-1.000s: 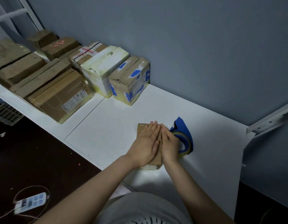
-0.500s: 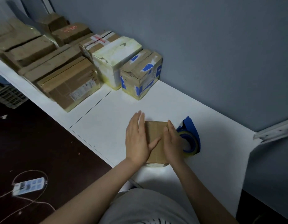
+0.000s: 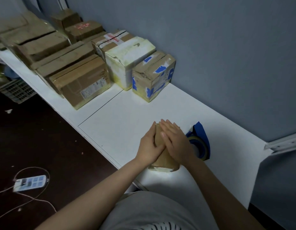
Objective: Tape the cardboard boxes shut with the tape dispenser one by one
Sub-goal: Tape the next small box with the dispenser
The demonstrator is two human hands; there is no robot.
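Observation:
A small brown cardboard box (image 3: 167,161) stands on the white table (image 3: 127,123) close to the front edge. My left hand (image 3: 149,145) lies flat against its left side, fingers straight, thumb across the top. My right hand (image 3: 174,140) presses flat on the top, fingers straight, and covers most of the lid. Just right of the box lies the blue tape dispenser (image 3: 200,141) with its roll of tape, partly hidden behind my right hand. Neither hand touches the dispenser.
Several cardboard boxes line the wall at the back left, the nearest one (image 3: 152,77) patched with blue tape, beside a white-wrapped box (image 3: 127,58) and a labelled box (image 3: 81,80). A power strip (image 3: 30,182) with cables lies on the dark floor at left.
My left hand slid from the box's top to its left side. My right hand moved from the right edge onto the top. The view shifted slightly.

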